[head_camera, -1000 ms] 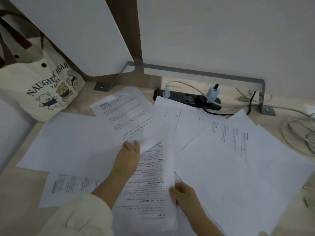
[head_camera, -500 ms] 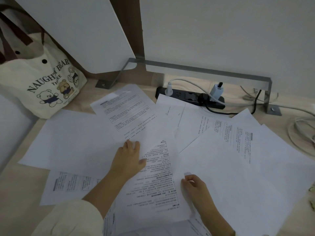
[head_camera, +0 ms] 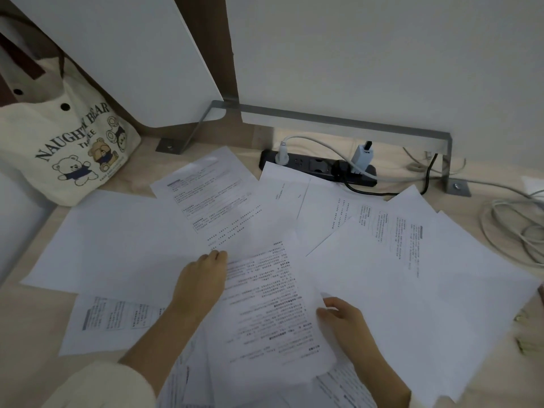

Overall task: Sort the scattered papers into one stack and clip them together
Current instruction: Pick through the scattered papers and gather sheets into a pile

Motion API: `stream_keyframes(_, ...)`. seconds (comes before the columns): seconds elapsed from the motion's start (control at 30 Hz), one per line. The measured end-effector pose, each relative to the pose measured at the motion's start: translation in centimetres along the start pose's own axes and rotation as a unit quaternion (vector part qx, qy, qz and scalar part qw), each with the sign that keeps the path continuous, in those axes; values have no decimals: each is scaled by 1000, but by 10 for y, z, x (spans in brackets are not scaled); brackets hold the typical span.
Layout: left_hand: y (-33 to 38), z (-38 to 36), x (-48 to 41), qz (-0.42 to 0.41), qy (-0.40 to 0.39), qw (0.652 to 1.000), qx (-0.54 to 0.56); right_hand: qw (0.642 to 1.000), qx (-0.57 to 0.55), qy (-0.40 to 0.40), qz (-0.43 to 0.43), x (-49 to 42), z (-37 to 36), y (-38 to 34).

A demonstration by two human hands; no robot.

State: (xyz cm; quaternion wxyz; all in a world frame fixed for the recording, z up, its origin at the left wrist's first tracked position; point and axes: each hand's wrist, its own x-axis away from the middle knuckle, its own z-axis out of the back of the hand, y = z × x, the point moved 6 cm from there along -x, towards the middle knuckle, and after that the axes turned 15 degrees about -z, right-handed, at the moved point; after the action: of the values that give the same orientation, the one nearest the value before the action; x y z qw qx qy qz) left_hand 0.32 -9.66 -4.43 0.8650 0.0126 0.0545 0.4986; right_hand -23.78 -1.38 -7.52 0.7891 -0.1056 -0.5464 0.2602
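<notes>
both hands (head_camera: 203, 282) flat on scattered papers (head_camera: 412, 290)

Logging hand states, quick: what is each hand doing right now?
Left hand: open, flat on the printed sheet.
Right hand: gripping that sheet's right edge.
</notes>
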Motion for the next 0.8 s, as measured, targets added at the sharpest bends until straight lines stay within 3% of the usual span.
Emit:
stream_keyframes(0.17,19,24,56,-11,100,990,100,998,18,63,-8,2,47,12)
stream_keyframes(0.3,25,23,103,112,99,950,274,995,40,91,-12,3,72,22)
stream_keyframes(0.4,23,11,128,233,126,871,413,994,54,94,-26,5,79,30)
stream_keyframes(0.47,23,1,136,323,133,783,515,994,55,88,-30,5,78,34)
stream_keyframes(0.57,21,-11,143,437,167,670,576,994,52,94,-34,5,78,38)
stream_keyframes(0.67,19,-13,141,481,182,617,596,992,11,118,-29,7,88,37)
stream_keyframes(0.8,29,-10,120,472,189,553,661,990,-41,135,-18,10,97,34)
